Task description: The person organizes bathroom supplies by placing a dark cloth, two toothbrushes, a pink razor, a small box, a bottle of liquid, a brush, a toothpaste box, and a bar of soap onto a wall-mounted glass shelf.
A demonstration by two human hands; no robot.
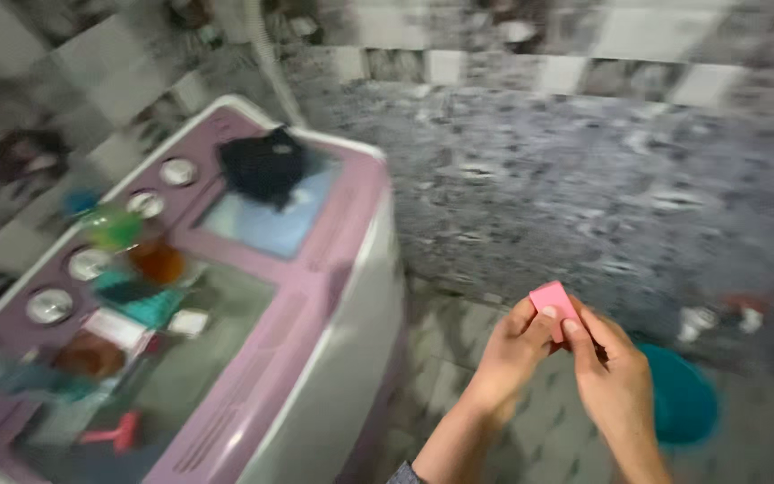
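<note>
My left hand (511,354) and right hand (615,381) fingers pinch a small pink block (555,303); the washing machine (315,296) sits at nine o'clock.

To my left stands a pink-topped washing machine (315,296), a dark cloth (266,166) on its lid, bottles and jars (127,260) cluttering its top; a teal bucket (684,399) sits on the tiled floor (459,350).

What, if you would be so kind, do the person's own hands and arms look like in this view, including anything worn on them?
Both hands are bare: the left hand and the right hand show no gloves, and no rings or watch can be made out in the blurred picture. The forearms are uncovered. At the bottom edge, by the left elbow, a bit of grey-blue sleeve shows.
</note>
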